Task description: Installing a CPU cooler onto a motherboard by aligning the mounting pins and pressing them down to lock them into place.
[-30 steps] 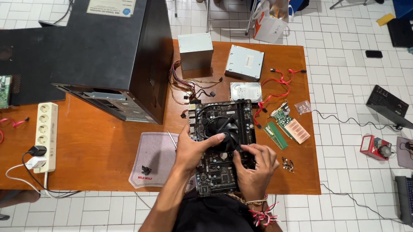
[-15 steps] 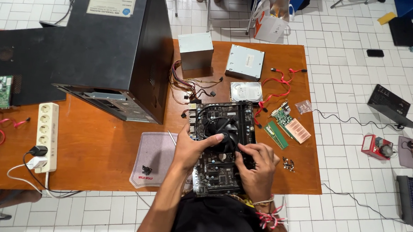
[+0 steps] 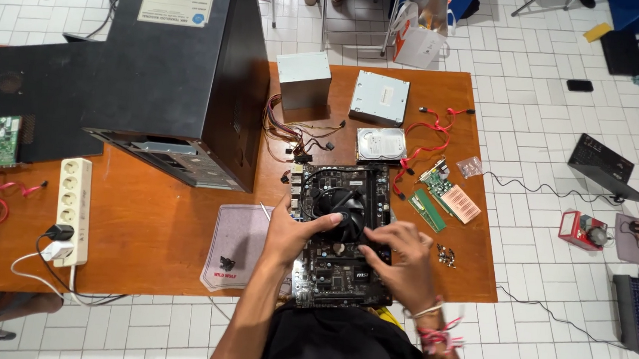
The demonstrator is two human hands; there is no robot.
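Observation:
A black motherboard lies on the orange table in front of me, with a round black CPU cooler fan on its upper half. My left hand grips the board's left edge, its thumb stretched onto the fan's lower rim. My right hand rests on the board's right side, fingertips pinching at the cooler's lower right corner. A cord bracelet is on my right wrist.
Black PC case stands at the left, a power supply, optical drive and hard drive behind the board. RAM sticks, screws, red cables, antistatic bag, power strip. Another person's hands use a laptop on the floor.
Both hands stay on the board. My right hand has slid slightly toward the lower right of the cooler; my left thumb now reaches onto the fan.

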